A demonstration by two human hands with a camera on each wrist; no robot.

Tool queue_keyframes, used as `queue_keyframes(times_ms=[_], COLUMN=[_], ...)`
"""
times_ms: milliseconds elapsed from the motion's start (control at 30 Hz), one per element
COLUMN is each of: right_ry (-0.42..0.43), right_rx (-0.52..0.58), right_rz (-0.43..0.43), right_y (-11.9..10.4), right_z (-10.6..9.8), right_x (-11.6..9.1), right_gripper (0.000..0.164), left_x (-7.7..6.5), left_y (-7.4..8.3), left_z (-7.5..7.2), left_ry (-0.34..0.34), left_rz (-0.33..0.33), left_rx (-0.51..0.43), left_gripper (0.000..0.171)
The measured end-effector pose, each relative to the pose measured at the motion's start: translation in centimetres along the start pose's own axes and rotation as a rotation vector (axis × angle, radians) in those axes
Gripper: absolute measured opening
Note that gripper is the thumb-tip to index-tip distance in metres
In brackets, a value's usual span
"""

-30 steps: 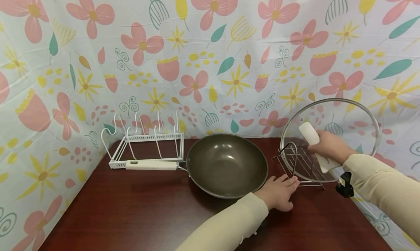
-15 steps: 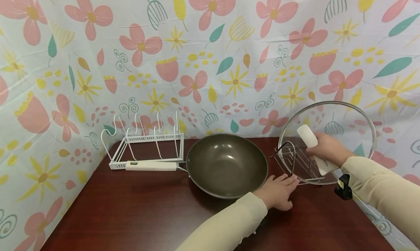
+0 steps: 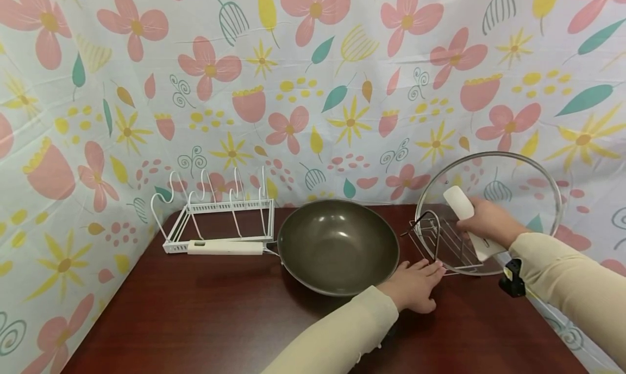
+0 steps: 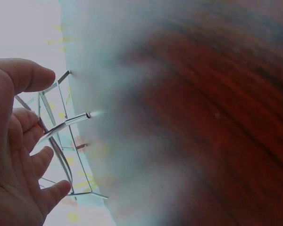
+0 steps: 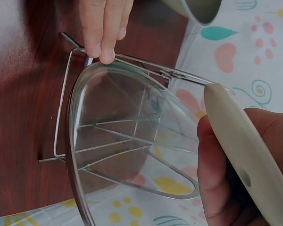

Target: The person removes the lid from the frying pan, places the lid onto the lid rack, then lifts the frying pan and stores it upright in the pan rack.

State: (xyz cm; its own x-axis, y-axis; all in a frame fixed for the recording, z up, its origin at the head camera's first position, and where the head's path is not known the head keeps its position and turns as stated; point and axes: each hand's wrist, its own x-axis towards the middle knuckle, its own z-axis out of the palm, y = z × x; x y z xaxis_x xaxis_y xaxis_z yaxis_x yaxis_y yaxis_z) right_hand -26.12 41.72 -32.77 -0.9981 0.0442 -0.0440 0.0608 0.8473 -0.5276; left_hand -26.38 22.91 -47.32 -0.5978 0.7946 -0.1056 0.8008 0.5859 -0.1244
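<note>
In the head view, my right hand (image 3: pixel 489 222) grips the cream handle (image 3: pixel 458 201) of a round glass lid (image 3: pixel 528 200). The lid stands on edge, its lower rim down in a small metal wire rack (image 3: pixel 438 238) at the table's right. My left hand (image 3: pixel 414 287) lies palm down with fingers stretched out, fingertips at the rack's front left corner. From the right wrist, its fingers (image 5: pixel 106 28) reach the rack wire right by the lid's rim. The left wrist view has the rack's bent wires (image 4: pixel 78 118) beyond the spread fingers and thumb.
A dark wok (image 3: pixel 337 249) sits mid-table just left of the left hand, its cream handle (image 3: pixel 225 247) pointing left. Behind that handle stands a white rack (image 3: pixel 168 246) with upright wire loops. A flowered cloth (image 3: pixel 303 91) hangs directly behind the dark red table (image 3: pixel 195 309).
The lid in my right hand has come slightly down and left, and the wire rack has shifted a little left. My left hand has stayed in place. Over the last half second almost nothing moves.
</note>
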Motion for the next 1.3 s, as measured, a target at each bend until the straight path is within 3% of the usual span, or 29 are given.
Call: queue_keyframes(times_ms=[633, 900, 1300], right_ry=[-0.044, -0.023, -0.040], right_rx=[0.044, -0.023, -0.003], right_rz=[0.005, 0.014, 0.003], right_y=[0.22, 0.33, 0.65], right_z=[-0.20, -0.36, -0.54], right_x=[0.24, 0.39, 0.50], right_gripper=[0.054, 0.057, 0.062], left_x=[-0.13, -0.39, -0.19], left_y=[0.17, 0.10, 0.18], left_z=[-0.41, -0.46, -0.20], left_ry=[0.014, 0.024, 0.026], left_rz=[-0.015, -0.013, -0.018], left_rx=[0.019, -0.001, -0.002], left_gripper=[0.079, 0.078, 0.080])
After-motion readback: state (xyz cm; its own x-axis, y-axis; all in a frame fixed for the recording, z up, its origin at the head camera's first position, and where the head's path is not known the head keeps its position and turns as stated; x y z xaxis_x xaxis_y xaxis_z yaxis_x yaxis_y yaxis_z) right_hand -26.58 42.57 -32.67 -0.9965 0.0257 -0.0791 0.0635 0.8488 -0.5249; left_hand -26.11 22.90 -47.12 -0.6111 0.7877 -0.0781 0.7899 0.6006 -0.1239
